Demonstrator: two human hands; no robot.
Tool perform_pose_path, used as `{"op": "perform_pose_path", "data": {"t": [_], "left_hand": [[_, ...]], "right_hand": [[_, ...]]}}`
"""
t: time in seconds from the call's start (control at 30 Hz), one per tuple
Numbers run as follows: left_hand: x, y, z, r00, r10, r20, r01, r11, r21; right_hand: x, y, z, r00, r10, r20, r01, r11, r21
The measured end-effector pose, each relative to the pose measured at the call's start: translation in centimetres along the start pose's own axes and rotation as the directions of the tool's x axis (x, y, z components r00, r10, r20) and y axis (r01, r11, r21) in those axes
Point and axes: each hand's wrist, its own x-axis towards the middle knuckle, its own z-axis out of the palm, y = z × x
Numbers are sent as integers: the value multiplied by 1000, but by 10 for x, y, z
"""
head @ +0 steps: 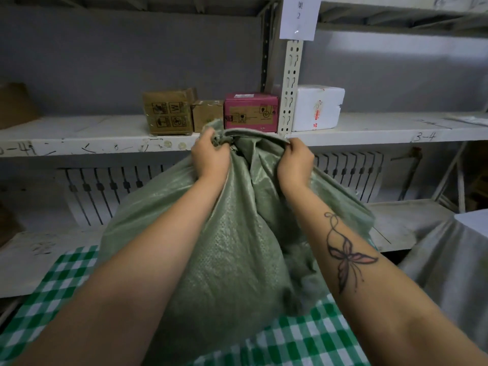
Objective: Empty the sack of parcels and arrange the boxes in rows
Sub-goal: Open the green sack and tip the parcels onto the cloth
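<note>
Emptying stage: left hand (pixel 210 157) and right hand (pixel 295 161) (2 closed fists) clench the sack (pixel 232 247) top; next, tip it.

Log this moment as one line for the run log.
stage: sack unopened | left hand: gripping green sack neck | right hand: gripping sack | shelf: four boxes

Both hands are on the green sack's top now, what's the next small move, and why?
Probably pull the gathered mouth open. The left hand and right hand both clutch the bunched top of the green sack, which looks full and closed, resting on the checked cloth.
</note>
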Motion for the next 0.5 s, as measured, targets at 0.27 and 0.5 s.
{"op": "perform_pose_path", "data": {"t": [0.27,0.5], "left_hand": [[15,26,-18,972,172,-162,-212,936,-279],[-4,-25,-37,893,34,449,51,983,-176]], "right_hand": [[37,-100,-11,865,-475,-159,490,868,74],[19,-83,41,781,-601,171,609,793,4]]}}
